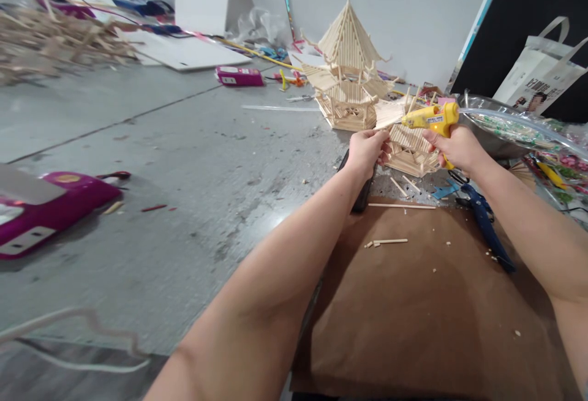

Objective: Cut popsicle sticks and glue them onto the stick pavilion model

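Note:
My right hand (454, 144) grips a yellow glue gun (425, 118), its nozzle pointing left over a small model made of wooden sticks (411, 150). A clear glue stick (519, 118) runs out of the gun's back to the right. At the model's left edge, my left hand (367, 150) has its fingers pinched together against the sticks, just below a pale slatted panel (388, 113); the fingertips are partly hidden. Behind stands a taller stick pavilion (349, 76) with a pointed roof.
Brown paper (422, 321) lies in front with loose sticks (402, 206) and blue-handled pliers (489, 226). Purple power strips (239, 76) rest on the grey table. A metal bowl (491, 131) and a white bag (537, 70) are at right; a stick pile (59, 40) is far left.

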Available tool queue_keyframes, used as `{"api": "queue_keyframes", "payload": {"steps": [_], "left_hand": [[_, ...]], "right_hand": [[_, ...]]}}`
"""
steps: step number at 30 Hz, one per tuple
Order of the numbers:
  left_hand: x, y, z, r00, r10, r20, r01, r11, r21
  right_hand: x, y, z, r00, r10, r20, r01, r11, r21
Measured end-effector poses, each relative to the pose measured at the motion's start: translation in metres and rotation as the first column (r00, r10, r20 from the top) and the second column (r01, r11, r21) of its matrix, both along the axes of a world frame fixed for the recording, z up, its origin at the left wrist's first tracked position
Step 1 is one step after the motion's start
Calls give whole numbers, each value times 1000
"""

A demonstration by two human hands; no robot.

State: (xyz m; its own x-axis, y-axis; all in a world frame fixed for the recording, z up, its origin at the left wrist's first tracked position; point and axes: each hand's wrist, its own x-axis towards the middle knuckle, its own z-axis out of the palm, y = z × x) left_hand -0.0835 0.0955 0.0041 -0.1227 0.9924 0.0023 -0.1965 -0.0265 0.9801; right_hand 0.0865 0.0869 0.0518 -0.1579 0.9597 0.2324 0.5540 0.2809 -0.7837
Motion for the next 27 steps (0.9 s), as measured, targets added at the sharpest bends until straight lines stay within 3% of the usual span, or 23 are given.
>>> {"api": "queue_keyframes", "payload": {"steps": [27], "left_hand": [[1,-3,3,1000,-2,1,2,1000,-20]], "right_hand": [[-1,-8,4,1000,-14,20,14,999,-41]]}}
